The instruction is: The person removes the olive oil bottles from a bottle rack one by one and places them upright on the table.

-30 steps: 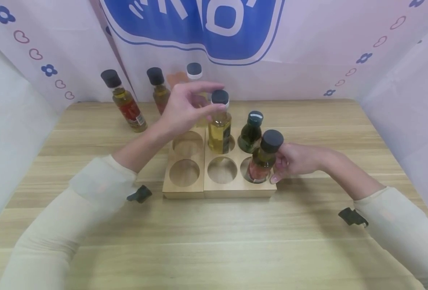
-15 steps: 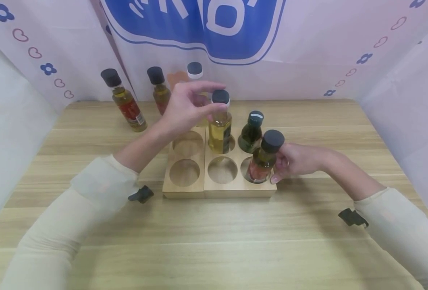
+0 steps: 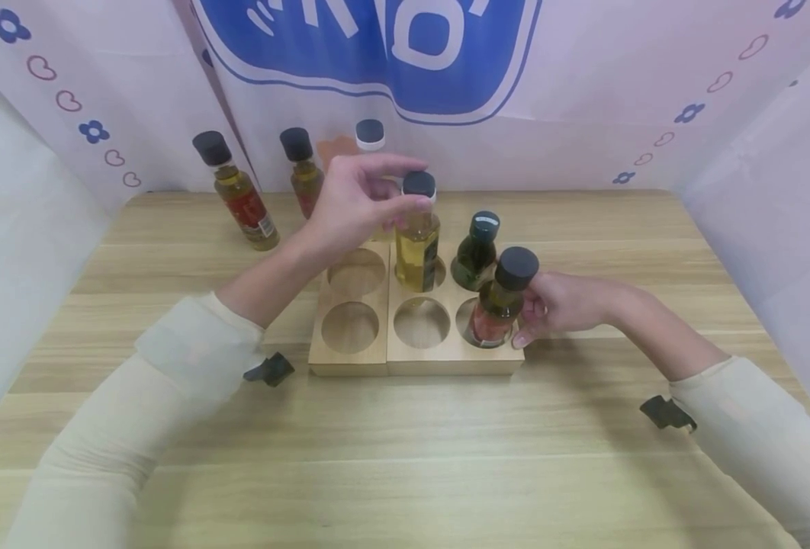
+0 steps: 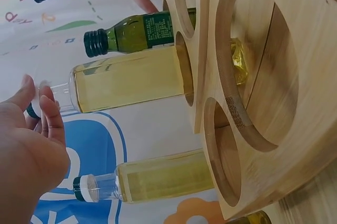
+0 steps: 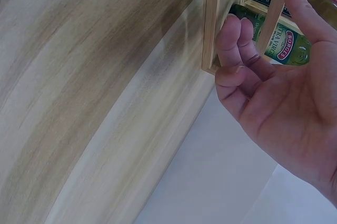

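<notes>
In the head view my left hand pinches the dark cap of a clear oil bottle between thumb and fingers. That bottle stands upright in the back middle hole of a wooden bottle rack. My right hand grips the rack's right end; in the right wrist view its thumb lies on the upper board and the other fingers curl at the side. Beside that hand, a red-labelled olive oil bottle sits in the front right hole. A dark green olive oil bottle occupies the hole behind it.
Two red-labelled bottles, one at the left and one nearer the middle, stand behind the rack. Another clear oil bottle is partly hidden by my left arm in the head view. A printed cloth hangs along the table's back edge.
</notes>
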`<move>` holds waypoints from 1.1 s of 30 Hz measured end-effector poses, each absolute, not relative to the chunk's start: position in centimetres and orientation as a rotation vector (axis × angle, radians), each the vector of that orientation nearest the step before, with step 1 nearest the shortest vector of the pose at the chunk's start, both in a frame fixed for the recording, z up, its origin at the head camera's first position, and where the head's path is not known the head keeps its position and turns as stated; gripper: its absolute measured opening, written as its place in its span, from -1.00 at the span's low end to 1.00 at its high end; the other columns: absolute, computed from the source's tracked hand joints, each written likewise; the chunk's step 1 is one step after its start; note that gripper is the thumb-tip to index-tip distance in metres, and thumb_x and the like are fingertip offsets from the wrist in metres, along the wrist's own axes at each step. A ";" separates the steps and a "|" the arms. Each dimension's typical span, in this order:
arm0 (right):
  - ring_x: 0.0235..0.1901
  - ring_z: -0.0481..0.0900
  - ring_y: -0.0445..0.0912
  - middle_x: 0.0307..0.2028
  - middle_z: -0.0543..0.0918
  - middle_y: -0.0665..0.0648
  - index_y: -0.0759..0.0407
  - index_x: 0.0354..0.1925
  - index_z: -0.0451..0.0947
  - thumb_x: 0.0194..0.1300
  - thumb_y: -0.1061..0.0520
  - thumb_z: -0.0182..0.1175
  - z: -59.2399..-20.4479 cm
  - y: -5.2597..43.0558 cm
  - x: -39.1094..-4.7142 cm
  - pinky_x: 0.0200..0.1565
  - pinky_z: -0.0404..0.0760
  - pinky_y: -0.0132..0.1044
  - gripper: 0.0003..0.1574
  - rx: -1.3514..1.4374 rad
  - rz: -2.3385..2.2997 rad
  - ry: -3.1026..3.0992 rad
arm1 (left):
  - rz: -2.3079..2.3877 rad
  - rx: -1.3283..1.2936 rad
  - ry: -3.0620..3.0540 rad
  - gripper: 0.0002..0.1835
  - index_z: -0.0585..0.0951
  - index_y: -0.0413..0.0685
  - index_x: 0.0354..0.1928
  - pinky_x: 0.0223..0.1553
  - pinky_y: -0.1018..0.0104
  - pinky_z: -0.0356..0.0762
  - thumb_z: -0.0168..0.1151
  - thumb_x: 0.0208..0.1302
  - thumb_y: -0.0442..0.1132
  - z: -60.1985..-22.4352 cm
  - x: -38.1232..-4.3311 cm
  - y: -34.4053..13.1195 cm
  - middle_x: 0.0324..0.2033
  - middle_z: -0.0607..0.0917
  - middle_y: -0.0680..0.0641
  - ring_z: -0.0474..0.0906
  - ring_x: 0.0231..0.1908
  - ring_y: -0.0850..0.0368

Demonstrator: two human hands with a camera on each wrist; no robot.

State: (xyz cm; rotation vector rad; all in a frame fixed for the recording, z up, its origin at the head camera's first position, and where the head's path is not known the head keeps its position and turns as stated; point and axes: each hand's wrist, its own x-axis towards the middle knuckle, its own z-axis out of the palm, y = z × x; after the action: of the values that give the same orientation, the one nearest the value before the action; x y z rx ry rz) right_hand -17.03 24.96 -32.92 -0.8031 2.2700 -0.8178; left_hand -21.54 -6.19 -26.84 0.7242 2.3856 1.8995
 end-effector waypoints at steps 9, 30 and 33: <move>-0.36 0.51 -0.07 -0.34 0.63 0.04 0.25 0.19 0.44 0.18 0.06 0.55 -33.0 25.1 -17.0 -0.30 0.57 -0.21 -0.27 -0.802 -0.804 2.286 | 1.931 0.689 2.357 -0.55 0.73 -0.11 0.14 -0.53 0.36 0.51 0.57 0.18 -0.32 -26.9 -21.5 -5.8 -0.58 0.71 -0.14 0.53 -0.60 0.10; -0.38 0.50 -0.07 -0.39 0.60 0.05 0.26 0.21 0.39 0.18 0.09 0.55 -32.9 25.0 -17.0 -0.32 0.56 -0.23 -0.24 -0.805 -0.800 2.290 | 1.981 0.655 2.339 -0.58 0.74 -0.11 0.13 -0.52 0.36 0.50 0.55 0.20 -0.34 -27.0 -21.4 -5.6 -0.60 0.69 -0.13 0.51 -0.61 0.12; -0.38 0.50 -0.06 -0.41 0.59 0.06 0.26 0.21 0.39 0.17 0.10 0.56 -32.9 25.0 -17.0 -0.33 0.55 -0.24 -0.23 -0.803 -0.793 2.295 | 1.982 0.656 2.338 -0.58 0.74 -0.12 0.13 -0.53 0.36 0.50 0.55 0.20 -0.33 -27.0 -21.4 -5.6 -0.59 0.70 -0.14 0.51 -0.61 0.11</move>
State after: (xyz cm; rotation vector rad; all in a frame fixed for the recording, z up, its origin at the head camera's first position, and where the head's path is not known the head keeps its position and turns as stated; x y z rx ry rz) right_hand -16.98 25.04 -32.87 -0.8032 2.2953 -0.7934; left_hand -21.38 -5.64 -27.02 0.6564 2.3385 1.9821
